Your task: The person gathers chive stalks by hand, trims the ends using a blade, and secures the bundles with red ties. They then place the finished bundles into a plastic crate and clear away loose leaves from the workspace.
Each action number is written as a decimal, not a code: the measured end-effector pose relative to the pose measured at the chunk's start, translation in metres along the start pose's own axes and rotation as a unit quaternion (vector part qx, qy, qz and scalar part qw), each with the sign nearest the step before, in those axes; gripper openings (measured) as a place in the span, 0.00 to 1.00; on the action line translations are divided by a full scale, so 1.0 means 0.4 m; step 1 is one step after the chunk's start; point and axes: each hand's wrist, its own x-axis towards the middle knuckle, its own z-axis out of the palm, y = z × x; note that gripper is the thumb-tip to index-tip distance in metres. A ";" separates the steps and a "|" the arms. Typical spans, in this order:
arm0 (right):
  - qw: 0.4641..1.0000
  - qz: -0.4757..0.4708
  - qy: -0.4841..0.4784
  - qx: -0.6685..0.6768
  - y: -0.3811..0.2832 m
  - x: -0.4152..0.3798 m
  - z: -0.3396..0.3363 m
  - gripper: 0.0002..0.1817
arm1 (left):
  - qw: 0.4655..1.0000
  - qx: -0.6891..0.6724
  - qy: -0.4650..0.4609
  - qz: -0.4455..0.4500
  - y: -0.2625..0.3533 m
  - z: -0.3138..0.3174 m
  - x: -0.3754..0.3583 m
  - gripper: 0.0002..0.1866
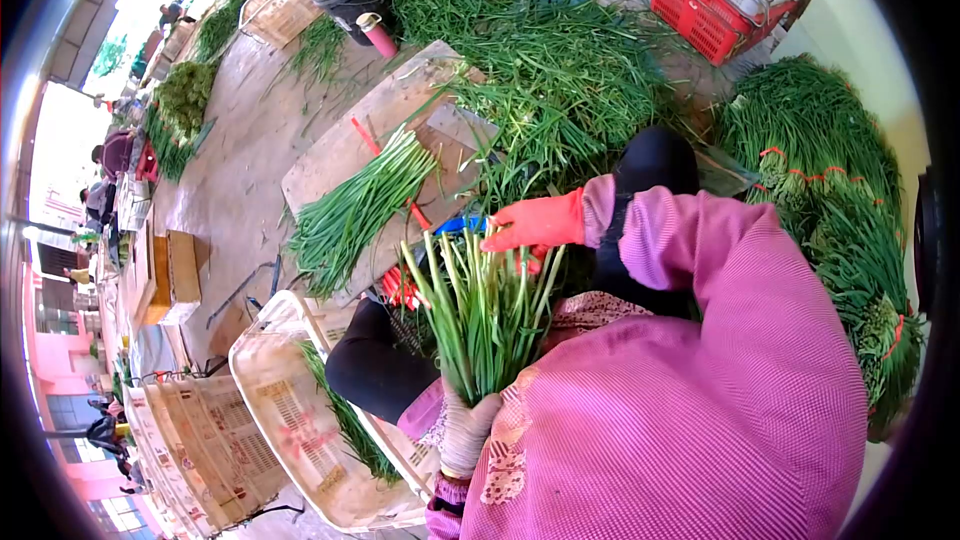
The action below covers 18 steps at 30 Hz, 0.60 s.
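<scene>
Your bunch of garlic chives (482,325) slants up between your knees, its green lower part clasped in your left hand (468,435); the pale stem ends lie nearer your right hand (537,223), whose hold I can't tell. Beyond rests a board (330,162).

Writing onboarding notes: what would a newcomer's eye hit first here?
Probably the pink-purple smock filling the lower right. Near center, the pale-gloved left grip clasps a green bundle, with the vivid orange-gloved right grip at its pale stalk ends. Beyond, a big loose heap of greens spreads across the upper middle.
</scene>
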 end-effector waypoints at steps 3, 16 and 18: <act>0.982 -0.137 0.055 0.115 -0.052 0.021 0.036 0.20 | 0.990 0.133 0.036 -0.015 0.009 0.017 0.003 0.45; 0.852 -0.219 0.422 -0.221 -0.131 -0.020 0.018 0.20 | 0.977 -0.168 0.111 -0.073 -0.006 -0.056 -0.034 0.32; 0.828 -0.297 0.416 -0.230 -0.140 -0.028 0.058 0.20 | 0.978 -0.162 0.106 -0.075 0.001 -0.053 -0.037 0.34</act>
